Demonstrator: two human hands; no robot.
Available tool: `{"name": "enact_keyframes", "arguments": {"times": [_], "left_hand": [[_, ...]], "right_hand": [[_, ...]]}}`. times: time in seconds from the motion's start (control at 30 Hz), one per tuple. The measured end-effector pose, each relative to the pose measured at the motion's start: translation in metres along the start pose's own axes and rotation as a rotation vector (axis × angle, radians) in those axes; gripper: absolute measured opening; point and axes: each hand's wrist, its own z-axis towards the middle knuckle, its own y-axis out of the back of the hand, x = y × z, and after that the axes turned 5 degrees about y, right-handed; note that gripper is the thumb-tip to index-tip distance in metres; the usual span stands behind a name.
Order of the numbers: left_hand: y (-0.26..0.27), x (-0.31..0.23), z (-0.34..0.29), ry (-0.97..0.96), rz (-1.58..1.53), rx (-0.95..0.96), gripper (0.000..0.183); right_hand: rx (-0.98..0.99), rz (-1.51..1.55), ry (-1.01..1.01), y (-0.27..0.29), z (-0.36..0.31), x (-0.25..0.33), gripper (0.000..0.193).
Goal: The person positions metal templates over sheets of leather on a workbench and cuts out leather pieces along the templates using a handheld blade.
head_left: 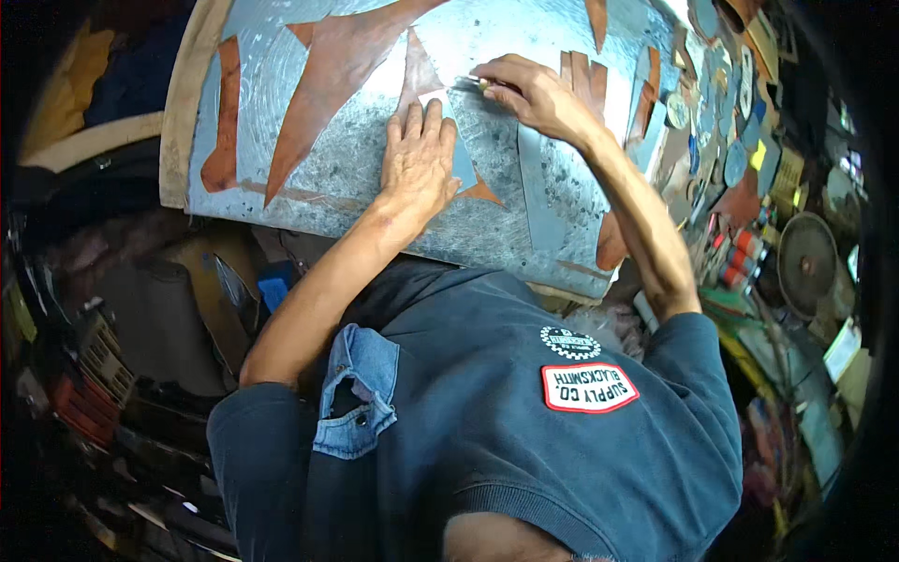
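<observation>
My left hand [419, 159] lies flat, fingers stretched out, on a grey-blue flat pattern piece [463, 155] with a pale upper corner. Beneath that piece is brown leather [418, 67], showing as a pointed strip above my fingers and as an orange-brown corner [483, 192] beside my wrist. Pinched in my right hand [538, 98] is a slim tool with a shiny tip [463, 82]; its exact kind is hard to make out in the glare. The tip is close to the pattern's upper right corner, and I cannot tell whether it touches the leather.
The scratched metal-topped work board [328, 201] has a wooden edge [176, 140]. Large brown leather offcuts [342, 70] and a narrow strip [225, 122] lie left; another grey pattern piece [538, 197] lies right. Discs and scraps [735, 164] crowd the right side, near thread spools [744, 253].
</observation>
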Motion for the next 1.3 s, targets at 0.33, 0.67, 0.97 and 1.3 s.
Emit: {"name": "enact_keyframes", "arguments": {"times": [0.33, 0.67, 0.97, 1.3], "left_hand": [[-0.017, 0.002, -0.002, -0.041, -0.045, -0.152, 0.079], [-0.019, 0.004, -0.001, -0.084, -0.018, -0.182, 0.074], [-0.031, 0.0, 0.004, -0.093, 0.045, -0.3, 0.064], [-0.018, -0.002, 0.008, -0.047, 0.028, -0.122, 0.067]], "right_hand": [[-0.51, 0.104, -0.572, -0.09, -0.073, 0.097, 0.028], [-0.47, 0.096, -0.577, -0.097, -0.087, 0.108, 0.025], [-0.384, 0.094, -0.661, -0.095, -0.112, 0.133, 0.03], [-0.373, 0.087, -0.699, -0.101, -0.125, 0.141, 0.027]]}}
